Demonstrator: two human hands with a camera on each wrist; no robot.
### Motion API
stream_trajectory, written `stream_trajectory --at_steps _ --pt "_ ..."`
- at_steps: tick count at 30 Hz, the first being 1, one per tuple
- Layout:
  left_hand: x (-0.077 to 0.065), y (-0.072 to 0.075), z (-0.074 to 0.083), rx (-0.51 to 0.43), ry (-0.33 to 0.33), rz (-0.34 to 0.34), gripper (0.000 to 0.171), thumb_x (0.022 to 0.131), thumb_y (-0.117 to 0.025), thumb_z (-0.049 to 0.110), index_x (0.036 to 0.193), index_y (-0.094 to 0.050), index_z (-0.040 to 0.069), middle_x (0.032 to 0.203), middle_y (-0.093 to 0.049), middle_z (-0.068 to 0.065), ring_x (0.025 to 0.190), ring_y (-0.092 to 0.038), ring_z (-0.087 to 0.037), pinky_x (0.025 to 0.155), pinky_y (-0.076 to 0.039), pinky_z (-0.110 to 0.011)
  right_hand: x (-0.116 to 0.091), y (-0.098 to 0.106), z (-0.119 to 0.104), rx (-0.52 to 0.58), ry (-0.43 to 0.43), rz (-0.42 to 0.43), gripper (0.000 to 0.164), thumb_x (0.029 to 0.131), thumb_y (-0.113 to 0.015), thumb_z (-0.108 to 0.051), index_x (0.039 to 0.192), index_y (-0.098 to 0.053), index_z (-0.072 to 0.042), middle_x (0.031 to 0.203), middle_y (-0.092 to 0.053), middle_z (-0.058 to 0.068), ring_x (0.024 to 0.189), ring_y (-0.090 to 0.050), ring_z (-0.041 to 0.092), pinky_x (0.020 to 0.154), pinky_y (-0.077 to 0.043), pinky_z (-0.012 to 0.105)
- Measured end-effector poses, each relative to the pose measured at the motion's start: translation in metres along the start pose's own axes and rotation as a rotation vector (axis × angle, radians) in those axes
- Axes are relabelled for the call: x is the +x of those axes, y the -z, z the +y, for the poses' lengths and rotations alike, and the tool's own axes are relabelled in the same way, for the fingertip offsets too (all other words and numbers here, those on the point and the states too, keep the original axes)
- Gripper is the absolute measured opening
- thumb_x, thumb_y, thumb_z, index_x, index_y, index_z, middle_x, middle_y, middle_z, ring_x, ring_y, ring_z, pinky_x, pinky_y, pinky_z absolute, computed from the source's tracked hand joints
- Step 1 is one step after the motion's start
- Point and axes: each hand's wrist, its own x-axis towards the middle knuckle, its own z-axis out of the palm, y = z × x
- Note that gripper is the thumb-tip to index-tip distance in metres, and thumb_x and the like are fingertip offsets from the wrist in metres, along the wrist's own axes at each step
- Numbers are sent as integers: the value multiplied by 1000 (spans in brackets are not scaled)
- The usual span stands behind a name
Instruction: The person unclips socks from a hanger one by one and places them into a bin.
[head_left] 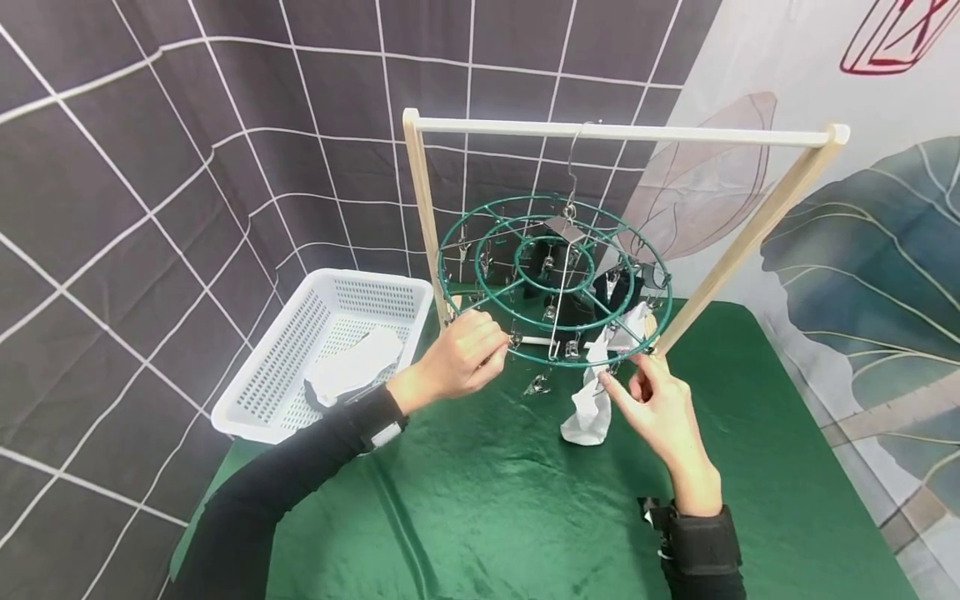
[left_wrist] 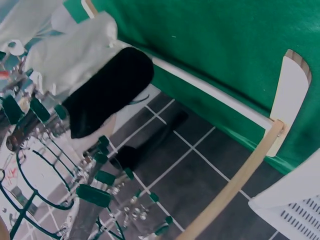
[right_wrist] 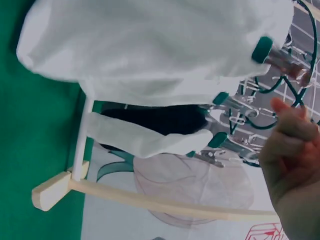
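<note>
A round green wire clip hanger (head_left: 480,287) hangs by its hook from a wooden frame (head_left: 600,132). My left hand (head_left: 495,354) grips the near left of its outer ring, fingers curled round the wire. My right hand (head_left: 618,379) is at the near right, forefinger and thumb pinching the top of a white sock (head_left: 588,408) that hangs from a clip there. This white sock (right_wrist: 150,45) fills the top of the right wrist view, with my curled fingers (right_wrist: 290,145) beside the green-tipped clips (right_wrist: 262,49). Black socks (head_left: 551,267) (left_wrist: 107,92) hang on the far side.
A white perforated basket (head_left: 285,367) with white socks (head_left: 356,362) in it stands at the left on the green cloth-covered table (head_left: 487,500). The frame's slanted posts (head_left: 750,237) and foot bar (left_wrist: 210,90) stand behind the hanger. Patterned curtains hang at the back.
</note>
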Motion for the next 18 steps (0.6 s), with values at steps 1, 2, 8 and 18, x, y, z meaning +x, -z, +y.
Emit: stream_trajectory --at_steps 1,2,8,18 --pt "0 1 -1 -10 5 -2 13 87 -48 7 83 -60 2 76 -55 -6 75 -50 -23 70 -43 -35 1 0 1 1 8 -38 17 81 -76 -22 86 -62 -13 60 -37 -5 50 -32 5 49 -26 20" --pt "-1 2 -2 -17 11 -4 13 87 -48 8 83 -60 3 76 -55 -6 75 -50 -23 71 -43 -35 2 0 1 12 22 -66 16 82 -75 -21 83 -61 -14 59 -37 -6 50 -32 5 49 -26 20" --pt "-1 5 -7 -56 65 -5 16 88 -46 9 81 -59 4 77 -55 -5 75 -50 -22 76 -42 -37 3 -7 -2 145 94 -112 10 79 -76 -6 82 -68 -13 58 -43 -10 50 -36 4 48 -29 17" --pt "8 2 3 67 65 93 20 88 -49 14 87 -64 1 81 -61 -8 77 -55 -23 78 -45 -37 0 -10 -21 228 18 -223 20 76 -81 -16 76 -61 -18 60 -50 -10 49 -45 4 47 -37 16"
